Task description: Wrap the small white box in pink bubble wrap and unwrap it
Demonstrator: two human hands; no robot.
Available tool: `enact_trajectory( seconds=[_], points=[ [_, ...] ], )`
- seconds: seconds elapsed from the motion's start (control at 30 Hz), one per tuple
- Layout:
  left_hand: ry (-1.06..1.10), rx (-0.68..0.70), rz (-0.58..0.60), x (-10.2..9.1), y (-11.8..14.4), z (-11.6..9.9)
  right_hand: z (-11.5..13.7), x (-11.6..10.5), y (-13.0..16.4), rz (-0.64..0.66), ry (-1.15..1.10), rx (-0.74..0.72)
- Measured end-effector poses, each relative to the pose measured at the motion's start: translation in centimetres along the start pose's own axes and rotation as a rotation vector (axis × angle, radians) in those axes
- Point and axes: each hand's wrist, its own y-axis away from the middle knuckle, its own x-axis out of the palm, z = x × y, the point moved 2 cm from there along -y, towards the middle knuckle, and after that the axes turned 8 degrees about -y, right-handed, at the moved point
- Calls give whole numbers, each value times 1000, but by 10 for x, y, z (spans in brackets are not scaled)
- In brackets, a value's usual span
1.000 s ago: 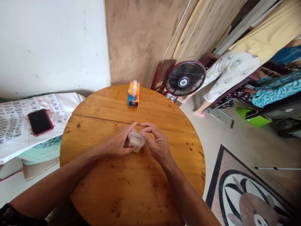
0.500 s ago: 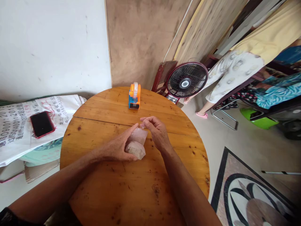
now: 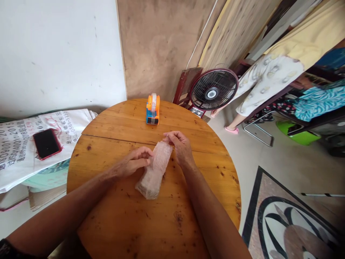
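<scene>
A bundle of clear bubble wrap [image 3: 155,171] lies slanted across the middle of the round wooden table. My right hand [image 3: 181,145] pinches at its far upper end, thumb against fingers. At the bundle's left side is my left hand [image 3: 136,160], fingers loosely bent and thumb apart from them, with the fingertips close to the wrap; whether they touch it I cannot tell. What the wrap encloses is not clear. Beyond my hands stands an orange and blue tape dispenser [image 3: 153,109] with a roll of clear tape.
A dark red fan [image 3: 214,90] stands past the table's far right edge. At left, a phone [image 3: 47,143] with a red case rests on a white printed sack [image 3: 72,120]. Another person's legs [image 3: 258,84] show at upper right, near a bench.
The bubble wrap has gone from a folded, bunched shape to a longer strip reaching nearer me. My left hand has drawn back from around it; my right hand stays at the far end.
</scene>
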Motion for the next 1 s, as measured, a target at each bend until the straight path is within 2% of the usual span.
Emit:
enact_trajectory(
  seconds=[0.1,0.17,0.27,0.33,0.4,0.5,0.57,0.63,0.77,0.83,0.93,1.0],
  points=[
    [69,14,13,1,-3,4,-5,-5,-3,-4,33,10],
    [49,11,40,1,-3,4,-2,-9,-4,-56,61,-2],
    [20,-30,24,0,-2,7,22,-14,3,-168,156,-150],
    [31,-49,12,0,-3,11,46,-13,14,-179,241,-258],
    [62,-34,17,1,-5,16,64,-6,28,-67,348,-223],
    [74,25,11,4,-6,20,70,9,49,267,598,-77],
    [28,69,-7,5,-6,18,62,16,59,320,789,-38],
    [-48,125,-16,5,-5,13,50,20,64,286,890,-22],
    [-233,244,-23,5,-2,-1,30,22,63,186,882,-19],
    [-264,257,-36,5,0,-3,25,20,61,158,830,-41],
    [-197,182,-73,5,1,-2,21,14,59,144,672,-60],
    [-125,102,-120,4,1,0,18,8,58,106,491,-34]
  ],
)
